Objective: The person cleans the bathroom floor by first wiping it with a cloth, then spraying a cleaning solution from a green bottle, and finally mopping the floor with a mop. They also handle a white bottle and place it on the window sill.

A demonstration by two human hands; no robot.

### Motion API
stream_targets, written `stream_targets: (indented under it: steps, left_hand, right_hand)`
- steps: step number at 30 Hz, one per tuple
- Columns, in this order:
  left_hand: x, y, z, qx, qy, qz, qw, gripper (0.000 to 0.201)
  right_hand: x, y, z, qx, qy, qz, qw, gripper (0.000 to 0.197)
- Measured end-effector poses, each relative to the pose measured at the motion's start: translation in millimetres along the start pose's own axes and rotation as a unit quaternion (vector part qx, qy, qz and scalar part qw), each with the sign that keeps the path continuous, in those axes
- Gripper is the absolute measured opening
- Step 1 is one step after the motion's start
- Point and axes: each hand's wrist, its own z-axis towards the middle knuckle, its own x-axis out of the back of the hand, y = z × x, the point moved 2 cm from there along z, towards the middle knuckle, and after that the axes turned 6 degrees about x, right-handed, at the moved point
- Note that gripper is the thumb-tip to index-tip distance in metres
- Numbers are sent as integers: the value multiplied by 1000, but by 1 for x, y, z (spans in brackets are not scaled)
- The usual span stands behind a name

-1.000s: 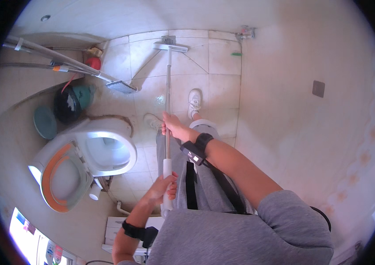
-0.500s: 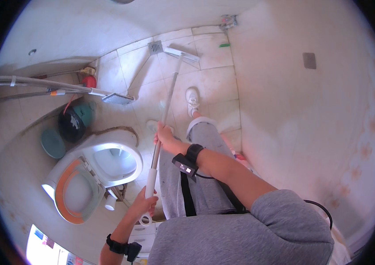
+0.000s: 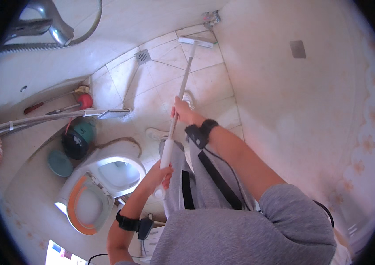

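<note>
Both my hands grip one long-handled floor squeegee (image 3: 186,77), which slopes from my waist to the far corner of the tiled floor. My left hand (image 3: 155,177) is wrapped around the white grip near its top end. Farther down, my right hand (image 3: 182,111) closes around the metal pole. The squeegee's wide white head (image 3: 196,42) rests on the tiles near the far corner, to the right of the square floor drain (image 3: 143,57). Any blade or bristles under the head cannot be made out.
At left stand a toilet (image 3: 119,173) with its lid up, teal and black basins (image 3: 75,143), a red plunger (image 3: 85,101) and leaning long-handled tools (image 3: 50,118). A shower fitting (image 3: 53,26) hangs upper left. Walls border the floor; my shoe (image 3: 189,100) is beside the pole.
The squeegee head has moved farther away and to the right, toward the corner. Both hands went with it, still gripping. My view has shifted, bringing the shower fitting into sight.
</note>
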Motion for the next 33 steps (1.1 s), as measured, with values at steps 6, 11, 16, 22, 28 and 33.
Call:
stream_targets:
  steps: [6, 11, 16, 22, 28, 33]
  left_hand:
    - [22, -52, -58, 49, 87, 106, 989, 20]
    - [18, -48, -77, 85, 86, 86, 989, 25]
    - [7, 8, -43, -1, 78, 108, 991, 24]
    - [-5, 61, -13, -2, 51, 79, 996, 21]
    - [-17, 63, 26, -41, 79, 193, 977, 25]
    - [-5, 52, 68, -90, 96, 221, 966, 27]
  right_hand:
    - [-33, 80, -65, -74, -5, -8, 997, 45]
    - [-49, 61, -87, -57, 49, 64, 995, 42]
    - [-34, -23, -50, 2, 38, 105, 994, 35]
    - [-18, -68, -2, -6, 28, 163, 986, 38]
    - [18, -49, 21, 7, 81, 198, 977, 40]
    - [39, -37, 58, 41, 65, 97, 992, 32]
